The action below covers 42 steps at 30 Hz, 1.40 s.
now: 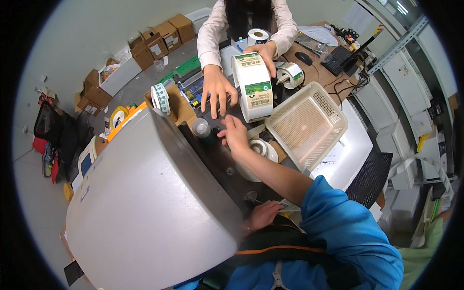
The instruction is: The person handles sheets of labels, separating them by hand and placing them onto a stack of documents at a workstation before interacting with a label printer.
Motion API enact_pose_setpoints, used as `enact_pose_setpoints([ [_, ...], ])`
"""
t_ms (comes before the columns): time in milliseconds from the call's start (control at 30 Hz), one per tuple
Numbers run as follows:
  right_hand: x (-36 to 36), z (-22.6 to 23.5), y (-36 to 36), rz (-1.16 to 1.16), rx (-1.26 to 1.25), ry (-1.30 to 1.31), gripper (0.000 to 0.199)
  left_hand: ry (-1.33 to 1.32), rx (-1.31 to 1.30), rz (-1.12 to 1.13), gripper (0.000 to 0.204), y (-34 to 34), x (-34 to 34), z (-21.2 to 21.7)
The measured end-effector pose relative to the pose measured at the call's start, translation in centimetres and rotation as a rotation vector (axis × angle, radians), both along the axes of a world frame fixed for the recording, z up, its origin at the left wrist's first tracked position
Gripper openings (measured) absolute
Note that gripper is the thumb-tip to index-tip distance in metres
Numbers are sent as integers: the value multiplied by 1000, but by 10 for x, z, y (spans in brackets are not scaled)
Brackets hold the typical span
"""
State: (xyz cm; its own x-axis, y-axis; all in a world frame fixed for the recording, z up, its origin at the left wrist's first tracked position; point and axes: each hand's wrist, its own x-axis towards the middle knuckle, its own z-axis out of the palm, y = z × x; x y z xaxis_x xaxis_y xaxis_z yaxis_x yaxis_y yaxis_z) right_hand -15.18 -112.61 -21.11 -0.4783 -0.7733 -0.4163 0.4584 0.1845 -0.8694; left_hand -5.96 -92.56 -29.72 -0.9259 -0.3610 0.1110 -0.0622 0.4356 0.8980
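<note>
My right hand (235,136) reaches out over the table with its fingers apart and nothing in it. Just beyond its fingertips is the left-side hand (218,92) of a person across the table. That person's other hand (263,54) rests on top of a large roll of green-and-white labels (257,94) standing on edge. Low down, close to my body, my left hand (263,215) is partly hidden behind a big grey machine housing (145,193). Its fingers pinch a small label strip (288,206). Under my right forearm lies a white roll (259,148).
A cream plastic basket (309,126) stands right of the label roll. A small label reel (160,98) and a clear cylinder (201,128) are near the housing. Further off are a smaller label roll (291,76), a mouse (303,58) and cardboard boxes (166,35).
</note>
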Motion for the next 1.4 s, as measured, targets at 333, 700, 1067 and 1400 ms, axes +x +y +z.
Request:
enact_pose_setpoints([
  [333, -49, 8, 87, -34, -154, 224, 16, -5, -22, 22, 33, 3, -2, 3],
  [700, -128, 18, 47, -13, -37, 94, 29, -34, -24, -45, 34, 7, -4, 4],
  [1067, -133, 4, -23, 352, -65, -230, 21, -21, -36, 25, 35, 10, 5, 8],
  [1400, -153, 5, -37, 480, 196, 161, 13, -10, -19, 77, 35, 15, 10, 1],
])
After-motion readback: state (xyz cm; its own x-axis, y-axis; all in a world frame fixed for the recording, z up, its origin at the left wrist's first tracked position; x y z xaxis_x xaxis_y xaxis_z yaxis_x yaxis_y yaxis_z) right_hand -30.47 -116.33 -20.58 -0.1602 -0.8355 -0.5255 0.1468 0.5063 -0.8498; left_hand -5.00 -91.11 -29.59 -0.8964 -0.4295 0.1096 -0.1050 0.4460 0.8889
